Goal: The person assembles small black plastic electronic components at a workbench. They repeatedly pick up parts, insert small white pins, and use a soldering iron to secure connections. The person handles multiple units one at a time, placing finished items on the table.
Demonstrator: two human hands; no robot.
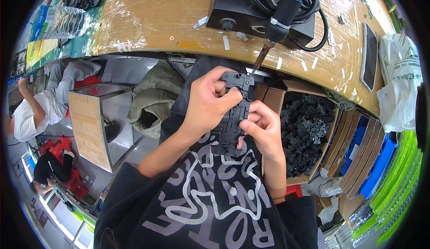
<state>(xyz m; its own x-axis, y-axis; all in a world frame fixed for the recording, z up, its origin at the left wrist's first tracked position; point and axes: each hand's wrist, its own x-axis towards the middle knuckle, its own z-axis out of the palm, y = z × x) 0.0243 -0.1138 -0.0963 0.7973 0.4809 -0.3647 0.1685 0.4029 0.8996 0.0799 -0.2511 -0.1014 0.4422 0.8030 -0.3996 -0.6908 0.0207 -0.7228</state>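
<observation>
In front of the blk shirt (210, 235), R hand (265, 128) held the side of a long blk part (234, 114). L hand (208, 99) gripped its far half, thumb on top. A blue/blk tool (281, 20) had its tip nr that end. Beyond, a blk box (235, 2) sat on the brown table (152, 16).

Tan workbench (148, 16): black box (237, 11), phone (370, 56) toward right, white strips (226, 43) scattered about.
</observation>
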